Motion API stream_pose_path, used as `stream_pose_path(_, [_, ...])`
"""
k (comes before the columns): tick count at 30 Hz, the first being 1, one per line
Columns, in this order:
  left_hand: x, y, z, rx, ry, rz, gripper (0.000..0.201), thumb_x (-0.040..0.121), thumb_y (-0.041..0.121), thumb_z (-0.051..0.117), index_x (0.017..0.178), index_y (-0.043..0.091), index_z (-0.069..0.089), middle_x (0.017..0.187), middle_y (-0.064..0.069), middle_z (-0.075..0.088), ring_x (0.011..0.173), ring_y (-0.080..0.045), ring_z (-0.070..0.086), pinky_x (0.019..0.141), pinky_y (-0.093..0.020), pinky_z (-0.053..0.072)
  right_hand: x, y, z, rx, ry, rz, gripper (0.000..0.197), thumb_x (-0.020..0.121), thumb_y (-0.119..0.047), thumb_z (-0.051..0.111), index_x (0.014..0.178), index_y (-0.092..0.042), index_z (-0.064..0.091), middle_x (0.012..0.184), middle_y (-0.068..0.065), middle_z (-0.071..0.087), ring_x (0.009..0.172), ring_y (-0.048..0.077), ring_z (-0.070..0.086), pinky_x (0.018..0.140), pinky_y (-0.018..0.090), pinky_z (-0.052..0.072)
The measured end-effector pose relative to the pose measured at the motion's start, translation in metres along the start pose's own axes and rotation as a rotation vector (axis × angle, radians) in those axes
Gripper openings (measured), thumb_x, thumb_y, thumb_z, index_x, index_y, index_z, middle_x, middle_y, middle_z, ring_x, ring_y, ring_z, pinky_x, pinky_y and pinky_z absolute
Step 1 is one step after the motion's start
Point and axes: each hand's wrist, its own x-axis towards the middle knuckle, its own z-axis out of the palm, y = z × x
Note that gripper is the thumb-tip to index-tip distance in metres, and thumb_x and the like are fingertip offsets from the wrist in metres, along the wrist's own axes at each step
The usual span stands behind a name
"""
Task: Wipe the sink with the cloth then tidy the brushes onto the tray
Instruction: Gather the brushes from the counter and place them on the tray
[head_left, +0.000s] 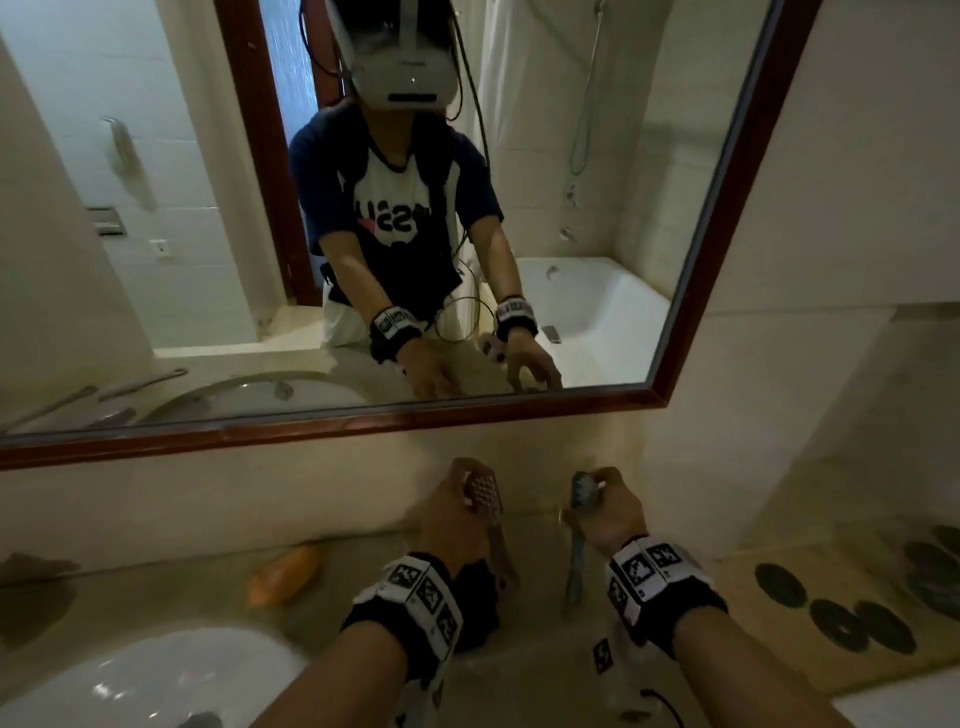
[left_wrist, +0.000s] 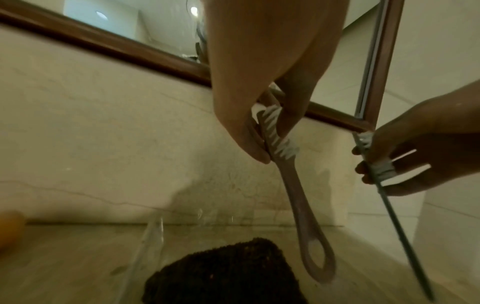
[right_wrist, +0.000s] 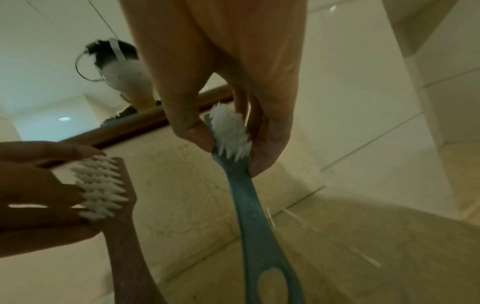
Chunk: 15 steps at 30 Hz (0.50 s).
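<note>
Left hand (head_left: 451, 512) pinching the bristled head of the pink brush (left_wrist: 301, 207), fingers (left_wrist: 249, 144) curled round it, handle hanging down above the clear tray (left_wrist: 153, 232). Right hand (head_left: 610, 512) gripping the blue brush (right_wrist: 249, 205) the same way, by its head, handle pointing down over the bench (head_left: 156, 587). Dark cloth (left_wrist: 221, 273) lying in the tray. White sink (head_left: 145, 680) at lower left. Orange bottle (head_left: 284, 574) lying near the wall.
</note>
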Motion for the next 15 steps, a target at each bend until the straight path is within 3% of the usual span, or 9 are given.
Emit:
stream_pose_path(2, [0.011,-0.011,0.012,0.070,-0.082,-0.046,0.034,0.088,-0.002,0.054,0.116,0.016,0.050,0.097,-0.004,0.059,0.083,-0.016,0.057,0.054,-0.010,0.048,0.016,0.002,0.017,-0.047,-0.040,0.003,0.059,0.081,-0.012,0.067,0.131,-0.003,0.038,0.117,0.018,0.061,0.102,0.031,0.061,0.080,0.033,0.050])
stream_pose_path(5, [0.024,-0.026,0.030,0.020,-0.144,-0.163,0.035,0.087,-0.009,0.045,0.113,0.015,0.050,0.111,-0.019,0.062,0.089,-0.021,0.058,0.076,-0.033,0.056,0.036,0.010,0.045,-0.068,-0.083,-0.030,0.053,0.080,-0.011,0.065,0.126,0.000,0.041,0.086,0.004,0.060,0.071,0.016,0.053,0.063,0.023,0.044])
stream_pose_path(7, [0.033,-0.034,0.037,0.039,-0.129,-0.247,0.041,0.088,-0.007,0.042,0.124,0.011,0.050,0.122,-0.018,0.060,0.096,-0.024,0.059,0.079,-0.033,0.054,0.048,0.016,0.058,-0.051,-0.131,-0.021,0.048,0.080,-0.007,0.064,0.122,0.002,0.042,0.072,-0.003,0.048,0.057,0.008,0.043,0.054,0.018,0.039])
stream_pose_path(8, [0.037,-0.039,0.041,0.061,-0.116,-0.270,0.043,0.089,-0.007,0.041,0.127,0.011,0.049,0.124,-0.016,0.060,0.100,-0.025,0.060,0.080,-0.032,0.054,0.051,0.017,0.062,-0.059,-0.159,-0.025,0.049,0.081,-0.008,0.065,0.123,0.002,0.042,0.075,-0.001,0.050,0.057,0.009,0.043,0.053,0.016,0.038])
stream_pose_path(10, [0.041,-0.045,0.044,0.076,-0.107,-0.290,0.046,0.089,-0.007,0.040,0.130,0.011,0.049,0.126,-0.016,0.059,0.109,-0.029,0.060,0.090,-0.037,0.055,0.056,0.017,0.067,-0.101,-0.197,-0.038,0.052,0.082,-0.014,0.066,0.126,-0.002,0.041,0.095,0.007,0.059,0.067,0.012,0.051,0.052,0.012,0.037])
stream_pose_path(12, [0.041,-0.048,0.045,0.100,-0.116,-0.286,0.044,0.091,-0.003,0.041,0.132,0.010,0.048,0.129,-0.016,0.058,0.117,-0.029,0.057,0.099,-0.040,0.050,0.059,0.014,0.069,-0.117,-0.214,-0.039,0.050,0.084,-0.014,0.065,0.127,-0.003,0.042,0.116,0.012,0.060,0.093,0.021,0.060,0.059,0.017,0.040])
stream_pose_path(15, [0.037,-0.051,0.045,0.193,-0.107,-0.249,0.041,0.091,0.008,0.049,0.131,0.014,0.048,0.126,-0.010,0.062,0.115,-0.026,0.059,0.101,-0.036,0.048,0.056,0.011,0.076,-0.095,-0.187,-0.042,0.044,0.089,-0.019,0.061,0.126,-0.003,0.045,0.115,0.011,0.060,0.109,0.028,0.060,0.080,0.027,0.046])
